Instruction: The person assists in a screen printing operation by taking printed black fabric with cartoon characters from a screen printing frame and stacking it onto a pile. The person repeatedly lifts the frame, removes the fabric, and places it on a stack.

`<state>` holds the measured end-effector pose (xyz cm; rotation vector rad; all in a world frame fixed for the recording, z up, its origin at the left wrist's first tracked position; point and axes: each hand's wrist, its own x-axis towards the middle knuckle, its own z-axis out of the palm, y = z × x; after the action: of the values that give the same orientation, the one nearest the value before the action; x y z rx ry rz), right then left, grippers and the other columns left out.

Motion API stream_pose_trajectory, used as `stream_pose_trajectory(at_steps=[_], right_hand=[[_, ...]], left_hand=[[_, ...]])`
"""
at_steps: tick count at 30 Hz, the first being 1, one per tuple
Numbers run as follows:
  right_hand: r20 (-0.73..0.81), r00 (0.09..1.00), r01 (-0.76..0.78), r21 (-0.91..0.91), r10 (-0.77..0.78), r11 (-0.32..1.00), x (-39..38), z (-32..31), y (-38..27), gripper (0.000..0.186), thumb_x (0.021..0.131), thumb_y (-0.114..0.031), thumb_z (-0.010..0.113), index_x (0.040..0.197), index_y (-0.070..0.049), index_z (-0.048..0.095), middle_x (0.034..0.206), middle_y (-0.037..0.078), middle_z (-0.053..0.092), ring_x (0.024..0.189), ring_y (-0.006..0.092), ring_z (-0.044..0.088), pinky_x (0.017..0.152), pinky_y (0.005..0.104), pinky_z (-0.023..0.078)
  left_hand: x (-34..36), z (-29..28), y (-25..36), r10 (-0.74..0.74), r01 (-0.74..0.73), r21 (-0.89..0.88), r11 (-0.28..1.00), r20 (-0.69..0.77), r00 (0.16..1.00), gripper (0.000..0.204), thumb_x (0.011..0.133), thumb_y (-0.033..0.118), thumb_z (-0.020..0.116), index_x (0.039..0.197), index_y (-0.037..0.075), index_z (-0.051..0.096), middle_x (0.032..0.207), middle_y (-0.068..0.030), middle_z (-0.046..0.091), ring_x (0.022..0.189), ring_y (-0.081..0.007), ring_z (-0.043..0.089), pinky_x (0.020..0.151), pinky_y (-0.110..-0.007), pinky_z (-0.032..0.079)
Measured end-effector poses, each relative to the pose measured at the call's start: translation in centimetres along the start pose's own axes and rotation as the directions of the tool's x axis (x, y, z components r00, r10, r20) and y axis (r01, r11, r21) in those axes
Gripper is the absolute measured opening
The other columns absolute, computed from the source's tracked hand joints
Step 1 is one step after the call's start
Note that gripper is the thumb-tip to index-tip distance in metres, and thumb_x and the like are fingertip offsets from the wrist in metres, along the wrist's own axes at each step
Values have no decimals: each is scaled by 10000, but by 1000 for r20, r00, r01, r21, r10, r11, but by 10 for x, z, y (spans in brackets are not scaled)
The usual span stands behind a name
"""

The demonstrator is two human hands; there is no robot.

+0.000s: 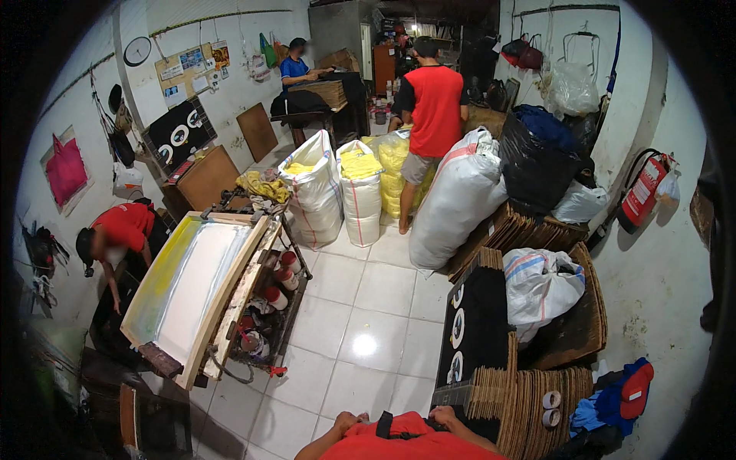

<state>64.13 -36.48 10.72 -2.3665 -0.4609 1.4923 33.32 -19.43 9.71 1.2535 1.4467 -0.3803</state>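
Observation:
My left hand [349, 420] is held in front of my red shirt [399, 445], its fingers curled in. On the other side of a dark strap at my chest, my right hand [442, 415] is curled too. Whatever either hand may hold is hidden. Close by my right hand, a black cloth panel with white ring prints [483, 310] lies over a stack of corrugated boards [540, 406]. Two tape rolls [551, 399] rest on those boards. To my left stands a wood-framed printing screen [201, 284] on a rack.
White sacks with yellow cloth [310, 192] stand ahead on the tiled floor [356, 307]. A bulging white sack [460, 195] leans at the right. One person bends at the far left, another stands ahead, a third sits behind. A fire extinguisher [642, 192] hangs on the right wall.

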Motion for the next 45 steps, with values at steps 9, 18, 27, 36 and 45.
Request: stream_pose_trajectory(at_steps=[9,18,27,36,45], right_hand=[[66,997,62,-181,-51,982,37,1,45,156,727,-153,584,803,-82,701,853,67,667,778,185,621,674,314,493],[142,986,121,-277,-84,953,56,-9,66,141,718,-151,619,806,-75,699,804,59,665,722,175,620,579,321,474],[212,951,271,-230,-224,935,54,-34,54,199,746,-239,599,840,-93,695,816,86,669,759,167,634,708,285,487],[172,907,421,-382,-384,823,66,-32,24,185,710,-190,617,803,-44,682,753,102,658,657,214,618,602,343,489],[231,938,337,-436,-258,834,48,-20,5,152,718,-178,597,773,-83,702,716,73,658,675,163,616,600,306,482]], left_hand=[[14,21,-22,-1,11,106,994,-94,996,414,631,315,631,843,-39,656,876,-223,632,843,-306,623,743,-353,479],[-33,15,16,0,12,106,994,-110,994,434,656,318,612,863,-63,645,894,-242,625,883,-306,613,754,-360,467],[-41,23,14,-73,76,10,997,-192,979,585,669,504,650,878,-43,646,947,-231,618,920,-318,602,745,-369,466],[-38,27,-3,-126,115,-61,991,-245,961,577,654,498,661,872,-36,646,951,-238,612,928,-321,598,746,-374,470],[-44,18,-6,-110,104,-39,994,-231,967,551,651,459,670,884,-40,645,952,-244,610,924,-313,600,767,-378,467]])
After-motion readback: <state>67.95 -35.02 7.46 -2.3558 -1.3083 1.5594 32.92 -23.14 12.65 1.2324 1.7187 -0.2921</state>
